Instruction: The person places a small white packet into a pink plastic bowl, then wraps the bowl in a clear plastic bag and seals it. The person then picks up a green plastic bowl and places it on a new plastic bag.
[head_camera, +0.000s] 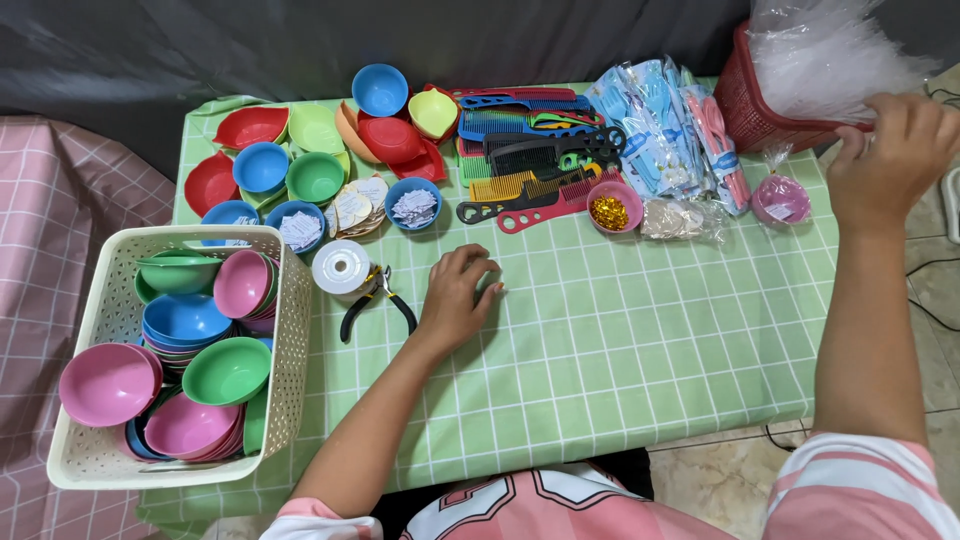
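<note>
My left hand (457, 296) rests on the green checked tablecloth (640, 340) near the middle, fingers curled down, nothing visibly held. Just left of it lie black-handled pliers (372, 308) and a spool of white ribbon (341, 268). My right hand (892, 152) is raised at the far right, fingers pinching clear plastic bags (830, 55) that fill a red basket (752, 110). A small pink wrapped bowl (780, 198) sits just left of that hand.
A cream perforated basket (292, 360) at the left holds several pink, blue and green bowls. More bowls, paper tags (357, 205), a stack of coloured combs (530, 150), packed cutlery (660, 125) and a pink bowl of gold bits (612, 208) line the far edge.
</note>
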